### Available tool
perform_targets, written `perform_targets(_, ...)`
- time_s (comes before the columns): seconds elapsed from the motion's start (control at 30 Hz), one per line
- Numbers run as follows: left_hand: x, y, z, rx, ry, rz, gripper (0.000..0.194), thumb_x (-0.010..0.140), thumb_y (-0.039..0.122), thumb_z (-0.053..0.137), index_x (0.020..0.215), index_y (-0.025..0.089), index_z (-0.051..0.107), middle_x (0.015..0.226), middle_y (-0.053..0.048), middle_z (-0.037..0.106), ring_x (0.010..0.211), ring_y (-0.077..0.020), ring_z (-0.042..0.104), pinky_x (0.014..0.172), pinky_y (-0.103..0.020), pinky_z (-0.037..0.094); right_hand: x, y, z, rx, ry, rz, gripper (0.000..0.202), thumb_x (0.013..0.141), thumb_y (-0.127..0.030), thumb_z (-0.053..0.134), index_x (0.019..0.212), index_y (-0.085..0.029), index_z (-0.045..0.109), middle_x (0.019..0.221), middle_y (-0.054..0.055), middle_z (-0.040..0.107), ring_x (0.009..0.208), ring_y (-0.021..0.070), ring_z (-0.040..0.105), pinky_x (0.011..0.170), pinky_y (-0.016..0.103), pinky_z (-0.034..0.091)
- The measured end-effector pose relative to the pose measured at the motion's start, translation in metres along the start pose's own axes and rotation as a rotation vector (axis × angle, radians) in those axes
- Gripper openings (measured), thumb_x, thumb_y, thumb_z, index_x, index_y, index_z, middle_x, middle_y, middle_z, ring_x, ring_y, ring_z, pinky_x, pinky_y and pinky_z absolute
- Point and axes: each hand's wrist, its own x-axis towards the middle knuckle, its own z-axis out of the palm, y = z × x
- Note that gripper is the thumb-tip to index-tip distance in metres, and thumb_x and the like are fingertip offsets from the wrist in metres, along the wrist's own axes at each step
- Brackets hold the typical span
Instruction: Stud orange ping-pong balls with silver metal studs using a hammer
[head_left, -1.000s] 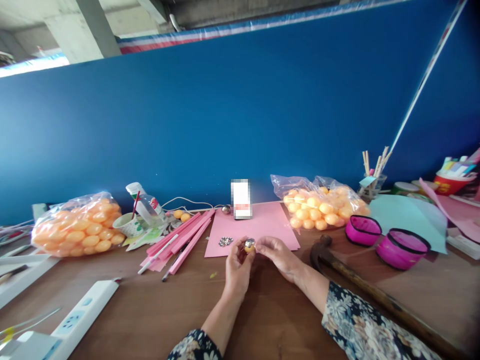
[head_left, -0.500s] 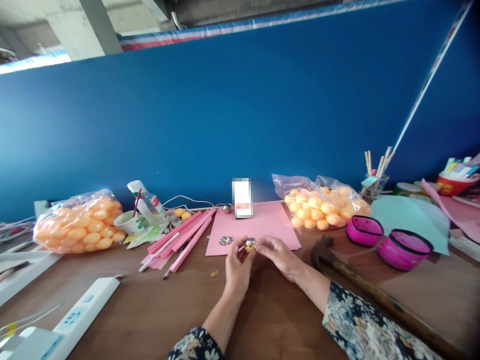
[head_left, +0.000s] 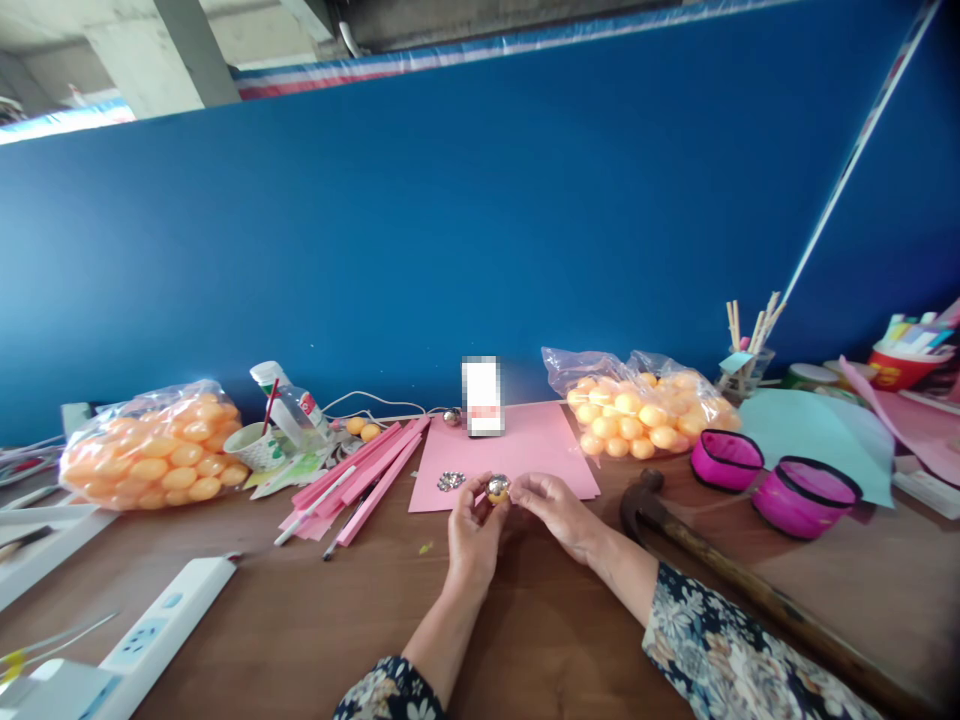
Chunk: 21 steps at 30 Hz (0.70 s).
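Observation:
My left hand (head_left: 476,530) grips a small ball (head_left: 499,488), orange below and covered with shiny silver on top, above the near edge of the pink sheet (head_left: 525,450). On its right, my right hand (head_left: 551,508) has thumb and fingers pinched together beside the ball. Whatever lies in that pinch is too small to make out. A little heap of shiny silver pieces (head_left: 451,481) rests on the sheet, left of my left hand. Farther back, another silver ball (head_left: 451,417) sits beside a phone (head_left: 484,397) with a blurred screen.
Bags of orange balls stand at left (head_left: 161,455) and right (head_left: 637,415). Pink strips (head_left: 367,475) lie left of the sheet, near a paper cup (head_left: 255,447). A hammer (head_left: 690,530) and magenta mesh bands (head_left: 806,497) are at right. A power strip (head_left: 165,610) occupies the front left.
The view has shifted very slightly. Both hands keep almost the same pose around the ball, with the right fingertips still close beside it.

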Motion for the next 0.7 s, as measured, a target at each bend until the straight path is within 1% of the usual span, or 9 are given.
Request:
perform_targets(0.2, -0.001, 0.0015, 0.0003, 0.004, -0.005, 0.011, 0.042, 0.064, 0.022, 0.068, 0.102, 0.019, 0.052, 0.105, -0.008, 0.06, 0.094, -0.02, 0.061, 0.083, -0.033, 0.047, -0.0002, 0.0011, -0.0006, 0.018, -0.009, -0.005, 0.026, 0.074, -0.042, 0.06, 0.076, -0.016, 0.062, 0.072, 0.0, 0.06, 0.067, 0.0124, 0.052, 0.066, 0.026, 0.04)
perform_targets(0.5, -0.0002, 0.0008, 0.0003, 0.007, -0.004, 0.005, 0.041, 0.064, 0.022, 0.068, 0.101, 0.019, 0.051, 0.105, -0.008, 0.059, 0.093, -0.0193, 0.061, 0.082, -0.032, 0.047, 0.0, -0.0009, 0.0006, 0.02, -0.003, 0.02, 0.028, 0.072, -0.043, 0.062, 0.074, -0.015, 0.062, 0.069, 0.0, 0.059, 0.064, 0.0122, 0.051, 0.061, 0.025, 0.039)
perform_targets(0.7, 0.0007, -0.0005, 0.0001, -0.007, 0.007, 0.016, 0.041, 0.062, 0.021, 0.069, 0.099, 0.018, 0.052, 0.103, -0.008, 0.061, 0.092, -0.0193, 0.061, 0.083, -0.032, 0.047, -0.0001, -0.0001, 0.0004, 0.009, -0.009, 0.004, 0.028, 0.072, -0.043, 0.061, 0.075, -0.015, 0.062, 0.069, 0.0, 0.059, 0.064, 0.0121, 0.05, 0.061, 0.024, 0.039)
